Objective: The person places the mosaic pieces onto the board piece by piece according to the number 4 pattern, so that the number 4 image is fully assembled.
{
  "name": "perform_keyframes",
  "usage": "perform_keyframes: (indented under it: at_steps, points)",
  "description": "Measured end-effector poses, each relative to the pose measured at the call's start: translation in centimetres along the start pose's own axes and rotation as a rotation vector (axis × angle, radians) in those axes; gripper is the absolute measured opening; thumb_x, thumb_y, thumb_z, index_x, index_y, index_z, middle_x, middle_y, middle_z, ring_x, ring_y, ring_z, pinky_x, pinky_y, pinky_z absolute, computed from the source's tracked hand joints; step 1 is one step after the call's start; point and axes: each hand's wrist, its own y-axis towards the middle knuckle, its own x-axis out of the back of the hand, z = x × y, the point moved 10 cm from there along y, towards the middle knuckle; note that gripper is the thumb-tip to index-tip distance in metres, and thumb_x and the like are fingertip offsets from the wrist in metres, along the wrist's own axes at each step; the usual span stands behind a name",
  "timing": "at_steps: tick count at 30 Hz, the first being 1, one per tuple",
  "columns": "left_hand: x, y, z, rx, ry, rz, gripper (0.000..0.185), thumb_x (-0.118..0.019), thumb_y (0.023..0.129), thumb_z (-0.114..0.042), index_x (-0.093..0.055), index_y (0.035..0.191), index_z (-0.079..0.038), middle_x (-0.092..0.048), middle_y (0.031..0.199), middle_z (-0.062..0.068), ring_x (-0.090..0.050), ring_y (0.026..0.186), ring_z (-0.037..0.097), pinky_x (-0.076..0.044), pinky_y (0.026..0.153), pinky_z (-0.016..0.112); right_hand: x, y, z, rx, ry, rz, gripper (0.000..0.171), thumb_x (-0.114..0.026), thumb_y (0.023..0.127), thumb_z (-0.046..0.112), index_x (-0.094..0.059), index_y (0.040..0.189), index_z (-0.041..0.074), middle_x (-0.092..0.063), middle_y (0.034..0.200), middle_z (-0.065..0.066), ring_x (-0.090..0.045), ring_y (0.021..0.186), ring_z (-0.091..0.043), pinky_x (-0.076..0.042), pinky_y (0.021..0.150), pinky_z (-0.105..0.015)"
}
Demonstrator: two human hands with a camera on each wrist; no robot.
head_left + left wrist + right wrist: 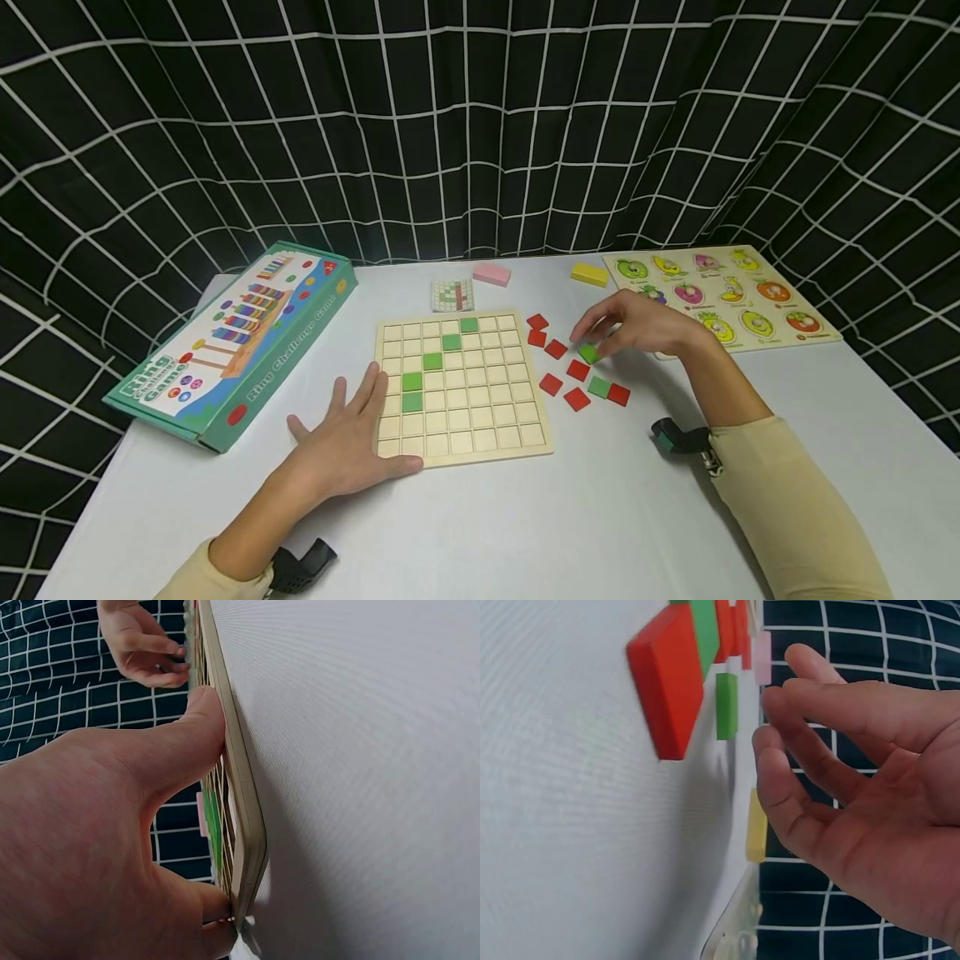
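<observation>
Ring Challenge Game box [238, 343], pink block [491, 274], yellow block [590, 275], fruit-picture board [752, 303], black white-gridded curtain [480, 133] behind

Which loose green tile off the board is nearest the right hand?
The green tile farther from the person, close by the right hand. The other loose one lies closer to the person, beside a red tile.

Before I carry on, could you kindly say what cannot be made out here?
Head view: the right hand covers part of the fruit board.
Head view: the pattern on the card is too small to read.
Left wrist view: the left hand and low angle hide many squares of the grid board.
Right wrist view: the nearest red tile and top edge hide parts of a green tile.
</observation>
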Motion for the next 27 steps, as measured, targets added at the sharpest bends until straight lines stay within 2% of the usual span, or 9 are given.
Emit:
perform_keyframes:
  at_steps: [9,18,27]
  points:
    - [0.02,0.00,0.00,0.002,-0.002,0.001,0.130,-0.074,0.078,-0.075,-0.010,0.168,-0.007,-0.003,0.177,0.010,-0.003,0.157,0.055,-0.002,0.092,0.098,-0.58,0.31,-0.70,-0.022,-0.049,0.027,0.030,-0.077,0.083,-0.004,-0.080,0.110,0.007,-0.076,0.118,-0.011,-0.062,0.112,-0.031,-0.052,0.092,-0.035]
    - [-0.04,-0.01,-0.01,0.004,-0.002,0.009,0.129,-0.074,0.078,-0.075,-0.010,0.168,-0.007,-0.002,0.177,0.010,-0.002,0.158,0.055,-0.002,0.093,0.098,-0.68,0.81,-0.89,-0.029,-0.135,-0.001,0.029,-0.077,0.081,-0.008,-0.081,0.105,0.008,-0.077,0.110,-0.008,-0.060,0.102,-0.029,-0.052,0.088,-0.035]
    - [0.04,-0.01,-0.05,0.002,0.000,0.012,0.128,-0.074,0.079,-0.075,-0.010,0.168,-0.007,-0.001,0.177,0.010,-0.002,0.158,0.055,-0.002,0.093,0.098,-0.67,0.83,-0.79,-0.040,-0.158,-0.027,0.032,-0.078,0.077,-0.011,-0.081,0.104,0.007,-0.076,0.108,-0.008,-0.060,0.097,-0.028,-0.053,0.084,-0.032]
